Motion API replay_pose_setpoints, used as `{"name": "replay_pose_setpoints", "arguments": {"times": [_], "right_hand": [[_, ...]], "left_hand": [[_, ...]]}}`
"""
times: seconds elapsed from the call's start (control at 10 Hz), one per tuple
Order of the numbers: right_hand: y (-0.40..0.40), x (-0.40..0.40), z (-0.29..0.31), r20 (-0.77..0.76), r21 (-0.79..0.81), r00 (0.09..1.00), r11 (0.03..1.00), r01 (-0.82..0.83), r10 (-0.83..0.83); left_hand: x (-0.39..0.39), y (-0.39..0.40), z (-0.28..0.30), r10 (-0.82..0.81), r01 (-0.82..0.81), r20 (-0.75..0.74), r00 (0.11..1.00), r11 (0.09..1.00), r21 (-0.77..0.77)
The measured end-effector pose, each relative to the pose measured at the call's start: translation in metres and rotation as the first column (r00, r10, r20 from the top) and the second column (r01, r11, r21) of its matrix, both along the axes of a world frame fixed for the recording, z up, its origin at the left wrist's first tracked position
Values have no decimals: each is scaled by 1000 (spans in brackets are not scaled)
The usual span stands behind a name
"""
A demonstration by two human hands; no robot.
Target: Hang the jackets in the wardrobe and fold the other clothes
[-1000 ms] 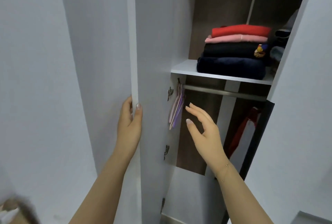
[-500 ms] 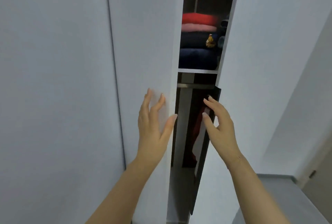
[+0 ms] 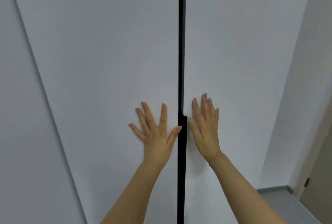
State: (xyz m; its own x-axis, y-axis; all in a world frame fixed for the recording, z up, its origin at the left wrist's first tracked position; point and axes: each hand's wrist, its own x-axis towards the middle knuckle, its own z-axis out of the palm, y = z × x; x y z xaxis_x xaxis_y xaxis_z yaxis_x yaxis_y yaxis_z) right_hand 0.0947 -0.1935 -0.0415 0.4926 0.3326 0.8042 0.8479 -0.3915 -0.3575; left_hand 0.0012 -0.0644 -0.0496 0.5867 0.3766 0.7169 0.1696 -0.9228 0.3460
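Observation:
The wardrobe's two white doors fill the view, closed against each other with only a thin dark seam [image 3: 181, 62] between them. My left hand [image 3: 156, 130] presses flat on the left door [image 3: 107, 62], fingers spread, thumb at the seam. My right hand [image 3: 204, 125] lies flat on the right door [image 3: 242, 53], fingers straight and pointing up. Neither hand holds anything. The folded clothes, the rail and the hangers inside are hidden behind the doors.
Another white panel [image 3: 16, 116] adjoins on the far left. A white wall [image 3: 305, 80] meets the wardrobe on the right, with grey floor [image 3: 287, 204] at the lower right corner.
Both doors have swung closed; the gap that showed the stacked clothes and rail is gone. My left hand went from gripping the door edge to pressing flat, and my right hand now presses the right door.

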Motion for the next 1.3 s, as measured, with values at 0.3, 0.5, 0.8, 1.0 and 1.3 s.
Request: {"name": "replay_pose_setpoints", "arguments": {"times": [0.3,0.5,0.8,1.0,1.3], "right_hand": [[50,52,-21,177,38,951,968,250,-253],[69,75,-26,228,50,917,944,326,-328],[65,66,-21,190,-55,925,937,345,-330],[38,31,2,-10,-290,970,929,230,-243],[-28,-46,115,-31,-628,970,760,167,-239]], "left_hand": [[61,27,-4,47,-47,32,998,999,14],[80,35,-5,80,-80,53,995,997,-12],[75,35,-2,117,-118,-62,991,993,-10],[35,37,14,84,-53,-323,943,993,106],[-71,33,98,283,-90,-397,873,893,440]]}}
